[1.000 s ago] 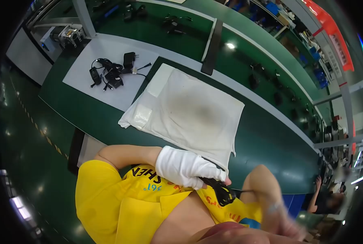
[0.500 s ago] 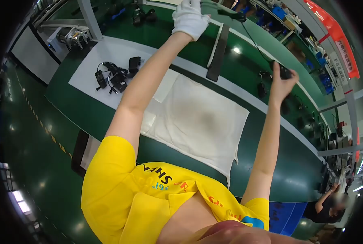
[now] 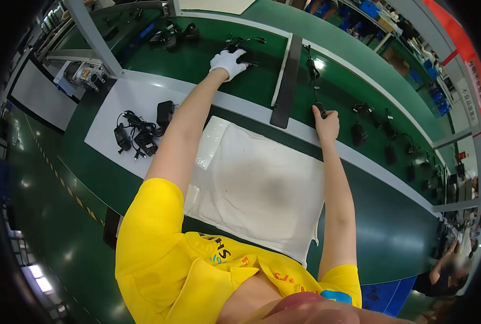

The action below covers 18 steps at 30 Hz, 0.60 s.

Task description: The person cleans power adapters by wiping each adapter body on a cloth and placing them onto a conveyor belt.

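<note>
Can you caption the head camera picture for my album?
Gloved left hand reaches over the green surface while the bare right hand holds a black adapter.

The yellow shirt [image 3: 154, 243] is showing black "SHE" and partly folded blue "61", while a pale sign [image 3: 469, 106] is reading "不良品", its remaining characters blurring.

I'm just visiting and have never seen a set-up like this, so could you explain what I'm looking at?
There is no robot here: a person works with two hands, seen by a camera on their head, looking forward and down. The left hand, in a white glove, is beside a black cabled item; whether it grips it is unclear. The bare right hand holds a small black device with a cord. Nearer, a white cloth lies on a green table. To its left, black adapters sit on a white sheet.
</note>
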Tool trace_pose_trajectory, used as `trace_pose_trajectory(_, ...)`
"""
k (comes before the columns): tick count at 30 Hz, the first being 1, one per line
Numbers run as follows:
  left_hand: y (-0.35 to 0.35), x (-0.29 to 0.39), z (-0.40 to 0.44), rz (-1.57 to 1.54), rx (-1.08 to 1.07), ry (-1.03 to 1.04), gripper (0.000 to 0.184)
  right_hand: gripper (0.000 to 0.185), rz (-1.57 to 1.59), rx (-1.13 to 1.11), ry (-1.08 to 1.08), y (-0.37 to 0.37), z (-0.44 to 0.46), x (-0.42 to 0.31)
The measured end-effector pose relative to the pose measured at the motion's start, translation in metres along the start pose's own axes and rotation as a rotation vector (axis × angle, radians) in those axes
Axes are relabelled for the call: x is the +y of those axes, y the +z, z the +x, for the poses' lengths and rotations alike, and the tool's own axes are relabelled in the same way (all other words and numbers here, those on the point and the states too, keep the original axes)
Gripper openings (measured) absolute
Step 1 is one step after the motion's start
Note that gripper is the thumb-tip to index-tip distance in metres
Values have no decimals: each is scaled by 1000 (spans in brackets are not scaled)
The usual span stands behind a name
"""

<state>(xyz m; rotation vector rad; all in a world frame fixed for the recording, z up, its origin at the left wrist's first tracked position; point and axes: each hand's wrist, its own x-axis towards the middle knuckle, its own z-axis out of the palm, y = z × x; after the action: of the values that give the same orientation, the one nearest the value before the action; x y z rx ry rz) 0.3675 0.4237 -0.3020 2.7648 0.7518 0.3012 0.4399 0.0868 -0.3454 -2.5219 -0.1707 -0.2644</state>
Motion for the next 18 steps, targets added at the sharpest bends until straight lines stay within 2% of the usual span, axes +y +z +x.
trace_pose_trajectory(1, 4, -2, 7, -114, -96, 21, 52, 70, 26, -22, -31, 2, 2, 4)
trace_pose_trajectory(3, 18, -14, 15, -240, 51, 68, 46, 70, -7, 68, -91, -4, -8, 1)
trace_pose_trajectory(5, 22, -22, 14, -545, 210, -194, 42, 71, -40, 155, -153, -15, -22, -2)
trace_pose_trajectory(7, 31, -34, 11, -726, 591, -335, 38, 71, 146, 344, -401, -27, -35, -6)
trace_pose_trajectory(8, 23, -37, 4, -1084, 591, -453, 35, 71, 150, 348, -398, -32, -42, -10)
trace_pose_trajectory(9, -14, -18, -31, -1215, 555, -450, 32, 67, 194, 382, -483, -38, -51, -14)
trace_pose_trajectory(11, -42, -16, -64, -1134, 553, -238, 29, 65, 321, 432, -656, -51, -71, -37)
trace_pose_trajectory(13, -66, -3, -96, -883, 759, 260, 26, 66, 505, 444, -852, -75, -92, -88)
trace_pose_trajectory(15, -133, 48, -166, -859, 517, 417, 29, 73, 678, 445, -1058, -98, -113, -142)
trace_pose_trajectory(16, -153, 67, -192, -841, 482, 592, 34, 73, 694, 406, -1138, -116, -125, -166)
trace_pose_trajectory(17, -168, 80, -214, -821, 445, 765, 41, 74, 576, 473, -1179, -130, -132, -184)
trace_pose_trajectory(18, -183, 87, -236, -802, 443, 741, 49, 74, 649, 333, -1162, -148, -144, -194)
